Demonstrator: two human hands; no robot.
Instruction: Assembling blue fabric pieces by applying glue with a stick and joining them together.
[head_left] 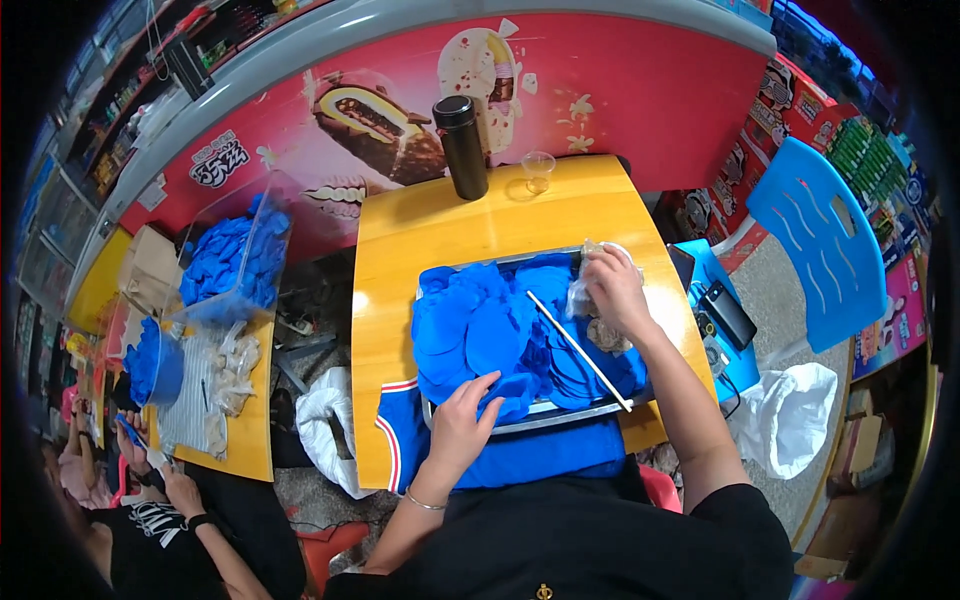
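Observation:
A metal tray (pixel 560 415) on the yellow wooden table (pixel 470 230) holds a heap of blue round pieces (pixel 500 325). A thin white stick (pixel 578 350) lies slanted across the heap. My left hand (pixel 462 425) rests on the near edge of the pile, fingers touching a blue piece. My right hand (pixel 615 290) is at the tray's far right corner, pinching a small clear plastic bag (pixel 583 292). More crumpled clear bags (pixel 605 335) lie just below that hand.
A black flask (pixel 462 145) and a clear cup (pixel 538 170) stand at the table's far edge. A clear bin of blue pieces (pixel 235 260) sits left. Another person (pixel 170 520) works at a left table. A blue chair (pixel 820 240) and white bags (pixel 790 415) are right.

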